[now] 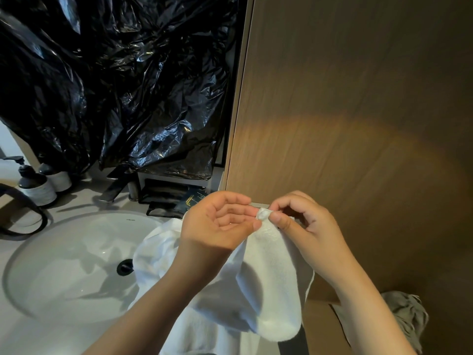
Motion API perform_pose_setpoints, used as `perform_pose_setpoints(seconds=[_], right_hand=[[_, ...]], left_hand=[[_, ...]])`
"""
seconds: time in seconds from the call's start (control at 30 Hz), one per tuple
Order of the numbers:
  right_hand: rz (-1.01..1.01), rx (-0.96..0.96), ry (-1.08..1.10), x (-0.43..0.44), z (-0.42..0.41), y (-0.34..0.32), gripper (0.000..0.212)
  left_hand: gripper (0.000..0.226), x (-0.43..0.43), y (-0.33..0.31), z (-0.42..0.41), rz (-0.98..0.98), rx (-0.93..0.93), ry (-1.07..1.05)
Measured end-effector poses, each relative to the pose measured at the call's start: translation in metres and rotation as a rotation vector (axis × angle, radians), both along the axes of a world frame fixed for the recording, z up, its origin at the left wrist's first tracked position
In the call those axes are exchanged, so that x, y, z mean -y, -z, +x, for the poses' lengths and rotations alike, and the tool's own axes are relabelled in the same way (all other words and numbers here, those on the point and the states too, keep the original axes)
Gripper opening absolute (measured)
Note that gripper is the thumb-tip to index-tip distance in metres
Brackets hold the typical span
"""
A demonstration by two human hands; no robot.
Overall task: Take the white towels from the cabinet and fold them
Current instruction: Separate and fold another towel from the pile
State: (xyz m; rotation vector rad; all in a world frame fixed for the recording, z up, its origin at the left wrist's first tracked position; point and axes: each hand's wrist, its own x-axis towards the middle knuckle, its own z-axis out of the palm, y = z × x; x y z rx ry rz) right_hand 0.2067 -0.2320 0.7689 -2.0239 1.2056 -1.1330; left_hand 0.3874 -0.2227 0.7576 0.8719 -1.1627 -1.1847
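Bathroom vanity, head view only. Pale counter (84,201) with a white oval sink (64,265) set into it; black drain (125,266) at the basin's right side. Dark faucet (115,185) stands behind the basin. Two pump bottles (35,185) sit at the far left of the counter, touching or nearly so. Crumpled black plastic sheet (115,73) hangs over the wall behind the sink and fills the upper left. Flat black packets (174,198) lie on the counter below its lower edge. Brown wooden cabinet panel (358,98) takes up the whole right half, with a warm patch of light across its middle.

Hands: both raised close together in front of the panel's lower edge, meeting at one corner of the white towel (271,278). Right hand (307,226) pinches that corner between thumb and forefinger, the other fingers curled. Left hand (220,221) is palm up, fingers curled, thumb tip and fingertips closed on the same corner from the other side.

Towel: hangs down from the pinched corner, draping under the left wrist and bunching over the sink's right rim and the counter edge below.

Lower right: grey cloth (407,316), crumpled, beside the right forearm; what it rests on I cannot tell.
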Motion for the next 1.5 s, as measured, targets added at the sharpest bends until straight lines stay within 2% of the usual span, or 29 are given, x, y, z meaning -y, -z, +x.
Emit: perform_pose_setpoints(seconds=[0.07,0.13,0.2,0.27,0.37,0.47,0.6,0.7,0.87,0.93,1.03,1.17,1.27,1.4,1.5], right_hand=[[-0.013,-0.049,0.008,0.000,0.000,-0.001,0.009],[-0.040,-0.061,0.020,-0.001,-0.001,-0.002,0.009],[-0.033,-0.026,0.052,-0.003,-0.002,-0.004,0.012],[0.007,0.023,0.075,-0.005,-0.004,-0.006,0.018],[0.035,0.019,0.071,-0.007,-0.004,-0.007,0.017],[0.029,0.033,0.073,-0.008,-0.005,-0.003,0.015],[0.089,0.106,0.054,-0.010,-0.008,-0.002,0.015],[0.141,0.114,0.019,-0.010,-0.013,-0.006,0.014],[0.079,0.125,0.079,-0.008,-0.019,-0.004,0.019],[0.057,0.169,0.118,-0.008,-0.023,-0.005,0.020],[0.021,0.278,0.184,-0.006,-0.031,-0.014,0.022],[-0.061,0.256,0.233,-0.005,-0.042,-0.030,0.022],[-0.131,0.249,0.347,-0.006,-0.058,-0.042,0.017],[-0.325,0.157,0.490,-0.011,-0.079,-0.060,0.011],[-0.365,0.122,0.526,-0.014,-0.087,-0.060,0.011]], left_hand=[[0.036,0.001,0.003,0.000,0.007,0.020,0.016],[0.028,0.001,0.009,-0.001,0.020,0.088,0.054],[0.022,-0.001,0.016,-0.002,0.003,0.213,0.052],[0.027,-0.004,0.023,-0.003,-0.022,0.333,0.008],[0.026,-0.003,0.025,-0.006,-0.027,0.350,0.000],[0.003,-0.001,0.020,-0.010,-0.070,0.385,0.083],[0.048,0.002,0.020,-0.014,-0.157,0.490,0.038],[0.044,0.004,0.020,-0.015,-0.173,0.483,-0.003],[0.024,0.003,0.013,-0.025,-0.207,0.480,0.036],[0.029,0.005,0.015,-0.029,-0.231,0.509,0.071],[0.044,0.011,0.024,-0.032,-0.284,0.685,0.107],[0.041,0.018,0.018,-0.038,-0.329,0.798,0.148],[0.039,0.026,-0.005,-0.042,-0.326,0.795,0.122],[0.038,0.041,-0.042,-0.042,-0.526,0.836,-0.005],[0.029,0.040,-0.055,-0.045,-0.550,0.666,0.064]])
